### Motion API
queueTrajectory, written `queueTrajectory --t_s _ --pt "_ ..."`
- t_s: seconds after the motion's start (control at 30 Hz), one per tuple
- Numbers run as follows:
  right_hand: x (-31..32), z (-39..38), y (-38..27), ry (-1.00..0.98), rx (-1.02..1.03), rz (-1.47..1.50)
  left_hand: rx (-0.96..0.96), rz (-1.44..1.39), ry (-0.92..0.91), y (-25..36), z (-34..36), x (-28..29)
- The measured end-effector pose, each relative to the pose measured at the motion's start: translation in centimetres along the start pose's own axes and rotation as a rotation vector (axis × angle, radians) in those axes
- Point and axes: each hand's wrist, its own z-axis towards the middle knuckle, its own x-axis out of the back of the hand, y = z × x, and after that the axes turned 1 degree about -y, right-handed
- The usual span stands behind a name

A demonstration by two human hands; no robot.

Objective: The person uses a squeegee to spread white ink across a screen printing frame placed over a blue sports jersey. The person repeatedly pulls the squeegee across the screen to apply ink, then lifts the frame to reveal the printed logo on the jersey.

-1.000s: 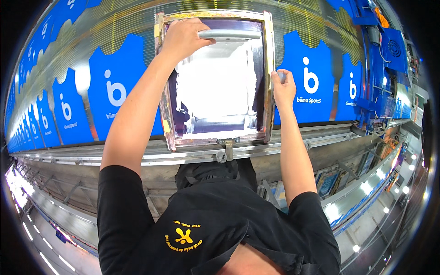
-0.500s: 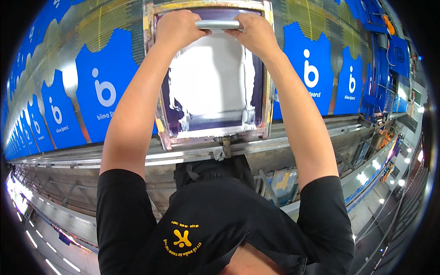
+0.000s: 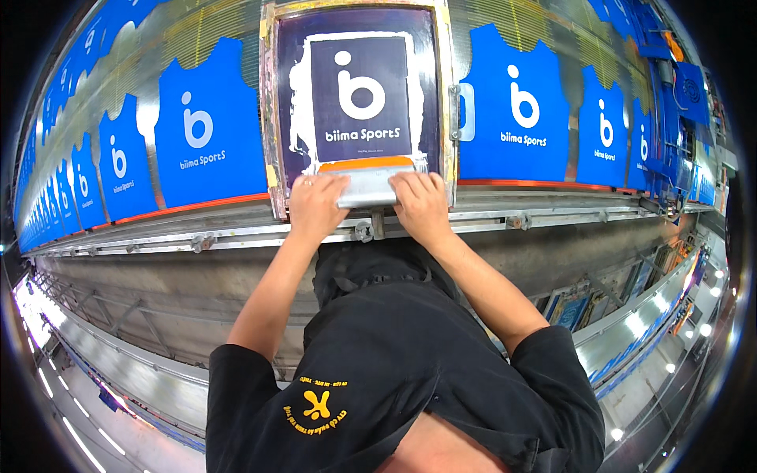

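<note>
Both my hands grip a squeegee [image 3: 367, 189] with a silver handle and orange blade at the near end of a framed printing screen [image 3: 444, 55]. My left hand [image 3: 317, 203] is closed on the handle's left part, my right hand [image 3: 419, 203] on its right part. Inside the frame a dark rectangle [image 3: 359, 118] shows a white logo and lettering, bordered by smeared white ink [image 3: 301, 79].
Rows of blue sleeveless garments [image 3: 520, 150] with white prints lie on the long bench either side of the screen. A metal rail [image 3: 489, 221] runs along its near edge. Blue machinery [image 3: 686, 91] stands at right.
The squeegee and both hands have come from the screen's far end to its near end. My right hand took hold of the handle. The white ink over the middle has given way to the dark logo.
</note>
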Motion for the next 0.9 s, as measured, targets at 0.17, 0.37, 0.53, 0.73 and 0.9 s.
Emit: queueTrajectory --t_s 0.17,0.37,0.53,0.73,0.9 --pt "2.8 -1.2 -2.0 -0.153 0.052 0.058 0.018 -0.051 -0.128 1.8 -2.1 3.1" --pt "3.6 10.4 2.5 -0.058 0.09 -0.084 -0.079 0.022 -0.247 -4.9 9.6 5.2" --pt "3.4 27.0 8.9 -0.094 -0.07 -0.09 -0.048 0.073 -0.14 -12.8 26.8 6.4" --pt "-2.1 29.2 9.9 0.042 -0.067 -0.138 0.081 0.053 -0.074 -14.8 27.7 3.9" --pt "-3.4 16.2 4.4 -0.03 -0.05 -0.153 0.058 0.124 -0.139 -11.3 13.9 1.9"
